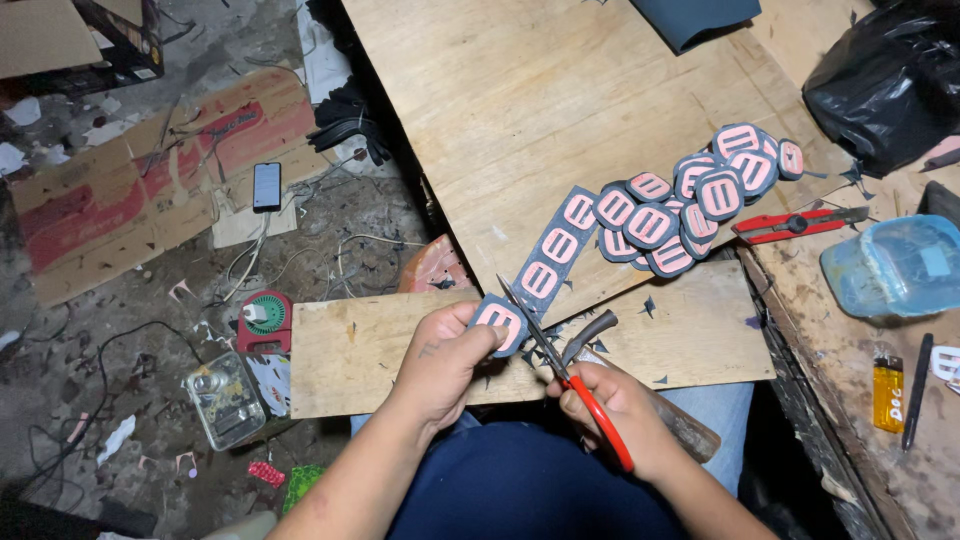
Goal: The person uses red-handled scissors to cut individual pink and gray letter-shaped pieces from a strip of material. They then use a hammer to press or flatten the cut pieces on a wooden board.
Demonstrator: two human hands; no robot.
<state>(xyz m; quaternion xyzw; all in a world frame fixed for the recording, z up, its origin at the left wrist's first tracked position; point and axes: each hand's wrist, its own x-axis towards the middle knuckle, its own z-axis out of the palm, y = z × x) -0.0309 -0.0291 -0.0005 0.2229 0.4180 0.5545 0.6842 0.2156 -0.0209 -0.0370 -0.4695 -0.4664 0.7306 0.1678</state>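
Hands: left [445,352] pinches patch strip [545,268], right [610,405] scissors [560,365] (touching).

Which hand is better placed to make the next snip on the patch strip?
Probably the right hand: it has the red-handled scissors in its grip, blades open at the end patch. The left hand is occupied pinching that patch, steadying the dark strip over the plywood board.

A dark strip [548,262] of pink-faced square patches runs from the near centre up to the right, its near end pinched in the left hand [445,360]. Red-handled scissors [560,365], blades open at that end patch, sit in the right hand [610,405].
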